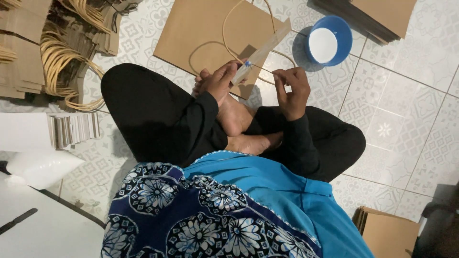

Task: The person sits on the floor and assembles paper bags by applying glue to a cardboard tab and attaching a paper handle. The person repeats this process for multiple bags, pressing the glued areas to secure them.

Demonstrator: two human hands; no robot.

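I sit cross-legged on a tiled floor. My left hand (221, 80) grips a long narrow brown cardboard strip (267, 45) that slants up to the right, with a small blue-tipped tool against its lower end. My right hand (290, 88) hovers just right of the strip, fingers curled, pinching a thin tan cord handle (229, 28) that loops over a flat brown paper bag (201, 28) lying on the floor beyond my hands.
A blue bowl (330, 40) with white paste stands at the upper right. Piles of brown strips with tan cord handles (57, 57) fill the upper left. Stacked paper pieces (71, 129) lie at left. More brown bags (387, 234) sit at bottom right.
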